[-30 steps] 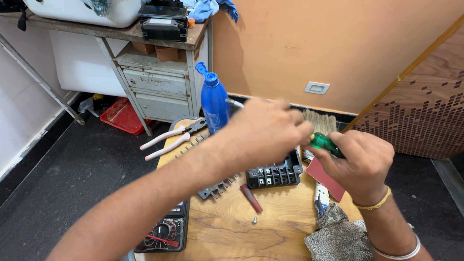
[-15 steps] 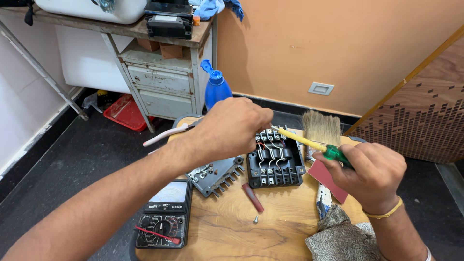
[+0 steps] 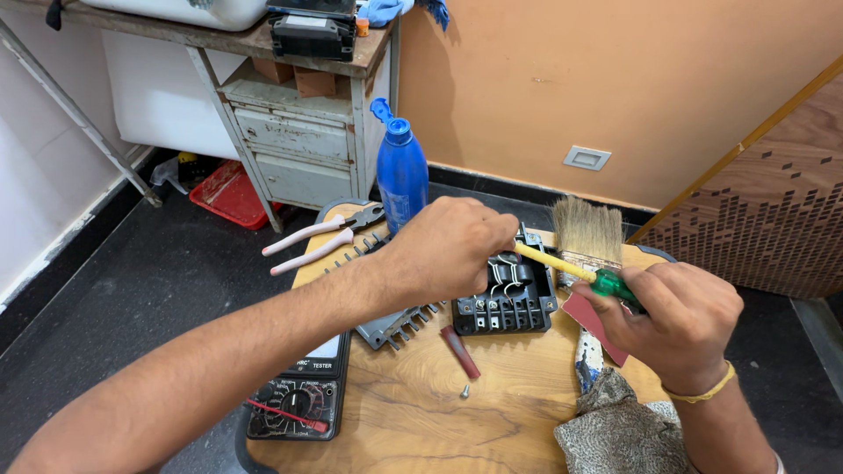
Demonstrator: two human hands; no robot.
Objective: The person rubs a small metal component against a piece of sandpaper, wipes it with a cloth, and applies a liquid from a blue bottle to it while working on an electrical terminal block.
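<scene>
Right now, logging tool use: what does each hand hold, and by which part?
Right hand grips the screwdriver by its green handle; left hand steadies the shaft near its tip.

Blue bottle [image 3: 402, 175], green-handled yellow-shafted screwdriver [image 3: 580, 270], pink-handled pliers [image 3: 320, 239], black terminal block [image 3: 507, 298], wood-grain table [image 3: 421, 412].

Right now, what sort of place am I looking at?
Probably a small electrical repair workshop. A multimeter, pliers and a paintbrush lie on a small wooden table, and the right hand holds a green-handled screwdriver over a black terminal block.
</scene>
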